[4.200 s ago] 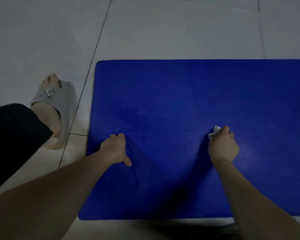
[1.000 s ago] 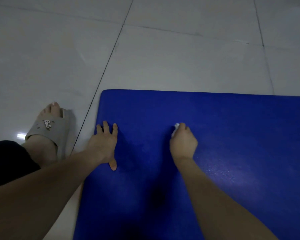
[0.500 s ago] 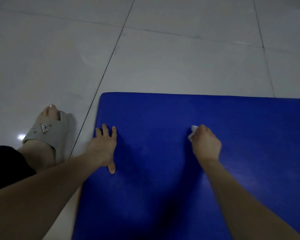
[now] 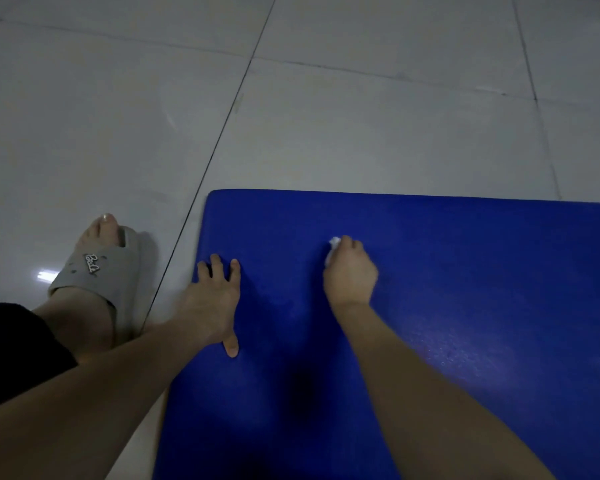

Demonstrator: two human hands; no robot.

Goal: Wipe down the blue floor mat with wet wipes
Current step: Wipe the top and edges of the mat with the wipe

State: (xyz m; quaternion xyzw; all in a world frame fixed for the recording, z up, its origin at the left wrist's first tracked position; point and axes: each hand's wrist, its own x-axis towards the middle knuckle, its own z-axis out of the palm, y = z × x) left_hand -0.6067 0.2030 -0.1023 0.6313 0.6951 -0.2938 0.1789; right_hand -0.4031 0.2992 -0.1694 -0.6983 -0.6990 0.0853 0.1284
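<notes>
Blue floor mat (image 4: 465,306) fills the lower right of the frame. It lies flat on the pale tiled floor (image 4: 361,116), with its far edge running across the middle of the picture and its left edge slanting down toward the bottom centre.

My left hand (image 4: 212,303) rests palm-down on the mat just inside that left edge. Its fingers are straight and spread, the thumb points back toward me, and it holds nothing.

My right hand (image 4: 350,271) sits on the mat to the right of it, near the centre of the frame. Its fingers are curled round a crumpled white wet wipe (image 4: 332,249). Only a small bit of the wipe shows, poking out at the upper left of my knuckles against the mat.

Both forearms reach in from the bottom of the frame.

At the left, off the mat, my foot in a grey slipper (image 4: 94,271) stands on the tiles with the toes pointing up the frame. Dark cloth (image 4: 11,348) covers my leg at the lower left edge. A dark grout line (image 4: 215,150) runs diagonally between the slipper and the mat.
</notes>
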